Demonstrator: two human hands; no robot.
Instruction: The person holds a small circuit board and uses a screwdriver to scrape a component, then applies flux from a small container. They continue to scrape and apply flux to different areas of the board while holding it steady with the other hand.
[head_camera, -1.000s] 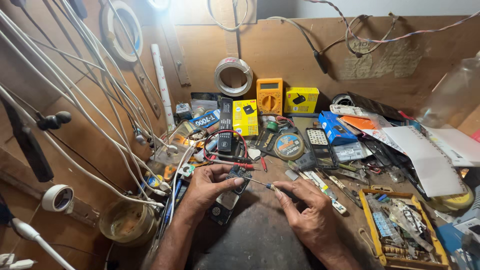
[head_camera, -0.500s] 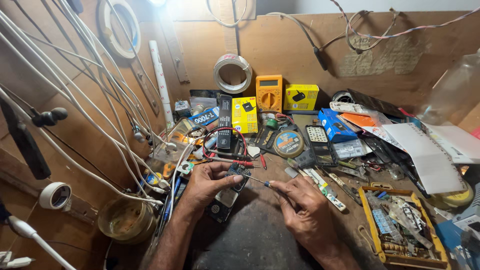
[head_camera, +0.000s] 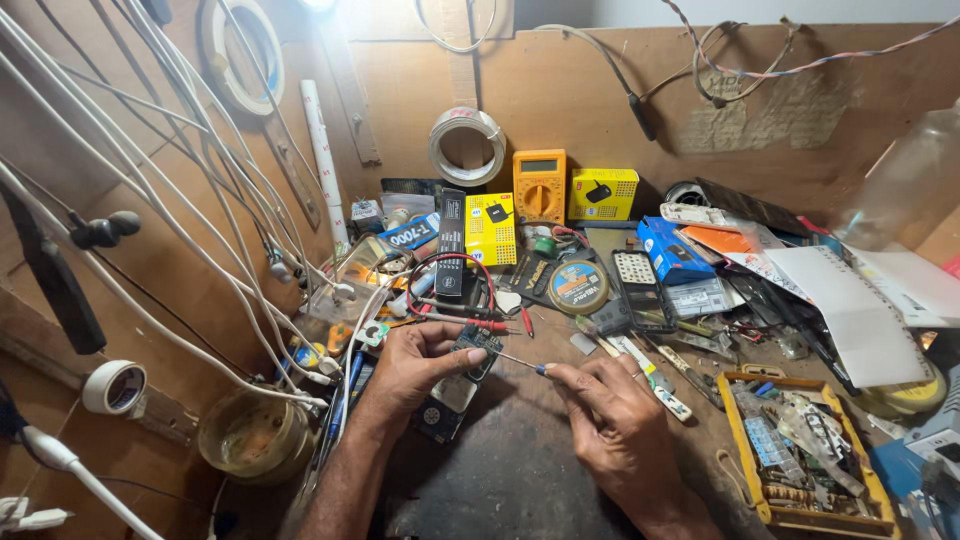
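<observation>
Barely anything has shifted since half a second back: our view has dipped a touch and both hands sit slightly lower in it, same grips.

Our left hand (head_camera: 420, 365) is closed around a small circuit board (head_camera: 477, 342), pinched between thumb and fingers just above the bench. Our right hand (head_camera: 610, 425) is closed on a thin screwdriver (head_camera: 520, 364), tip touching the board's edge. Board sits near bench centre, in front of the red test leads (head_camera: 470, 322).

Surface: dark, worn wooden bench (head_camera: 510, 470), heavily cluttered. Orange multimeter (head_camera: 539, 186) and yellow box (head_camera: 603, 193) stand against the back wall. Tape roll (head_camera: 466, 145) hangs on that wall. Solder reel (head_camera: 578, 286) lies behind the board. Yellow parts tray (head_camera: 745, 470) is at right, papers (head_camera: 850, 310) beyond it. Round tin (head_camera: 252, 435) at left.

Room: brown board walls, bundle of white cables (head_camera: 150, 200) running down the left wall, lamp glare at top.
</observation>
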